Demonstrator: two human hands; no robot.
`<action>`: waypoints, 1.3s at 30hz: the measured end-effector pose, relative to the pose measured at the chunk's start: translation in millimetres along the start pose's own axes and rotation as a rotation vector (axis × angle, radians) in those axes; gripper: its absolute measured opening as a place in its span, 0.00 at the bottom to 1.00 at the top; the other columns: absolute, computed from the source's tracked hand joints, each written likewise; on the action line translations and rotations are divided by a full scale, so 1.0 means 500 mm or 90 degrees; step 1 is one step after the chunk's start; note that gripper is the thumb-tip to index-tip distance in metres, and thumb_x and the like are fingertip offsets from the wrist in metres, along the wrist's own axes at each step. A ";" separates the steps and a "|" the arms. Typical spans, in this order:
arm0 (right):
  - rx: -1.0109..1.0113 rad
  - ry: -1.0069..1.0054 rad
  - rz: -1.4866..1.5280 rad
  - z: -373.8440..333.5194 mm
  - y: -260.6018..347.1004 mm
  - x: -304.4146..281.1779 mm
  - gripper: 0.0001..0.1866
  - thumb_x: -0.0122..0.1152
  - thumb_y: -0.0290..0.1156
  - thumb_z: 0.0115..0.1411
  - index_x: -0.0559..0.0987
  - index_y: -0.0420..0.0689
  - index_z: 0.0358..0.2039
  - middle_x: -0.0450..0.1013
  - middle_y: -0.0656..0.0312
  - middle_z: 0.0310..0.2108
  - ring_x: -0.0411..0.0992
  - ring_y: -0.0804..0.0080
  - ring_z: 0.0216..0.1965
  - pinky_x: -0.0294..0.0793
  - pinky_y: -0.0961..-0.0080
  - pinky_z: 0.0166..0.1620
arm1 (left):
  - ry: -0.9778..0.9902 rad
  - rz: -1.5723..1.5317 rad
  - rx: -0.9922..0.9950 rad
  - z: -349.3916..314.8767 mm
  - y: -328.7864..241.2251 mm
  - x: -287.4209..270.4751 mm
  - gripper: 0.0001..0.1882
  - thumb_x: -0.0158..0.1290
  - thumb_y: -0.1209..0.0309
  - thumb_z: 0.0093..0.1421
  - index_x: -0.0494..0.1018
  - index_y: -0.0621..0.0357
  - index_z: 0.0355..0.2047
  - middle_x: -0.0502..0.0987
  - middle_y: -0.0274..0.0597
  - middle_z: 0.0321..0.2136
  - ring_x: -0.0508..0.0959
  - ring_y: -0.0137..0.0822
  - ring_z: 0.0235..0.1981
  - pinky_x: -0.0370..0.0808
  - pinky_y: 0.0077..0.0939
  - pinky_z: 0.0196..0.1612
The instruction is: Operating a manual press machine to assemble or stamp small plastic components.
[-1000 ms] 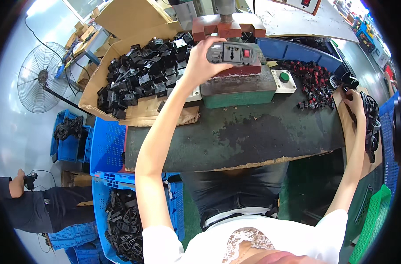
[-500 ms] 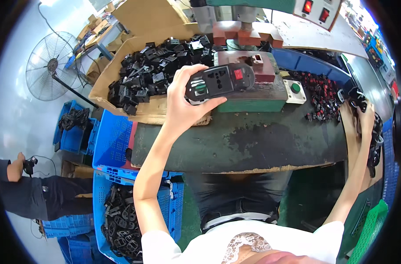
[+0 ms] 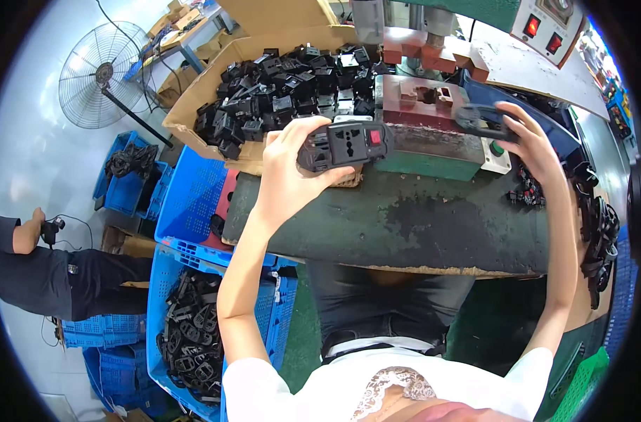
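Note:
My left hand [image 3: 296, 163] is closed on one end of a long black socket housing [image 3: 348, 145] with a red rocker switch at its right end. It is held up over the bench, in front of the press block. In my right hand [image 3: 535, 144] is a flat black oval frame [image 3: 483, 121], blurred by motion and gripped at its right end. This frame hovers before the dark red fixture block [image 3: 422, 105] on the press's green base [image 3: 426, 163]. A green push button [image 3: 497, 148] on a white box sits just below my right hand.
A cardboard box [image 3: 194, 121] of black parts stands at the back left. Small red and black switches [image 3: 528, 190] lie at the right, beside piled black frames [image 3: 601, 246]. Blue crates [image 3: 183, 246] flank the bench's left side. Another person [image 3: 46, 260] is at far left, near a fan [image 3: 104, 74].
My right hand has come from the pile at the far right to the press block, carrying a black frame. The left hand keeps its socket housing, now slightly lower. The whole view has shifted.

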State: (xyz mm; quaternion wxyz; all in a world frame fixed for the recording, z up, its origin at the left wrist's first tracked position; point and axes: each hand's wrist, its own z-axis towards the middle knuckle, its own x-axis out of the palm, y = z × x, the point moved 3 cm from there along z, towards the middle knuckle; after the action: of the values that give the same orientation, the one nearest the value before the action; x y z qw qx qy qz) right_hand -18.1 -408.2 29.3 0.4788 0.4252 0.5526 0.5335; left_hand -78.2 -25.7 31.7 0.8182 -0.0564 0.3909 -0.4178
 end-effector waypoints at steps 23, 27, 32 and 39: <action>-0.294 -0.037 -0.474 0.202 -0.019 0.106 0.22 0.58 0.38 0.58 0.72 0.42 0.51 0.74 0.57 0.46 0.72 0.70 0.45 0.69 0.72 0.47 | -0.065 0.499 -0.266 -0.263 0.152 -0.251 0.32 0.65 0.69 0.41 0.67 0.56 0.48 0.71 0.41 0.45 0.69 0.41 0.47 0.61 0.33 0.50; -0.232 -0.040 -0.417 0.189 -0.023 0.130 0.25 0.60 0.39 0.57 0.71 0.40 0.52 0.73 0.53 0.47 0.71 0.64 0.48 0.68 0.70 0.50 | -0.080 0.590 -0.229 -0.263 0.185 -0.248 0.33 0.62 0.70 0.46 0.65 0.55 0.53 0.70 0.41 0.49 0.68 0.43 0.51 0.59 0.37 0.55; -0.443 -0.001 -0.638 0.172 -0.003 0.182 0.27 0.61 0.42 0.56 0.70 0.41 0.52 0.70 0.50 0.49 0.68 0.58 0.52 0.63 0.68 0.55 | -0.068 0.408 -0.146 -0.198 0.188 -0.196 0.19 0.58 0.71 0.49 0.73 0.58 0.43 0.73 0.43 0.45 0.71 0.43 0.47 0.65 0.36 0.52; -0.438 0.013 -0.728 0.178 0.003 0.194 0.26 0.57 0.46 0.58 0.71 0.47 0.53 0.67 0.51 0.53 0.62 0.56 0.57 0.57 0.65 0.59 | 0.140 0.186 -0.009 -0.090 0.176 0.013 0.29 0.60 0.62 0.49 0.67 0.66 0.47 0.70 0.53 0.44 0.70 0.51 0.46 0.68 0.38 0.49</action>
State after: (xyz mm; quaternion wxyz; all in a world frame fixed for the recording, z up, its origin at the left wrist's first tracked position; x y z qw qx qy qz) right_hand 52.0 -296.6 26.0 0.7896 -0.1170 0.4935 0.3454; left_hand -50.7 36.9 -40.0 0.8220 0.0409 0.4851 -0.2955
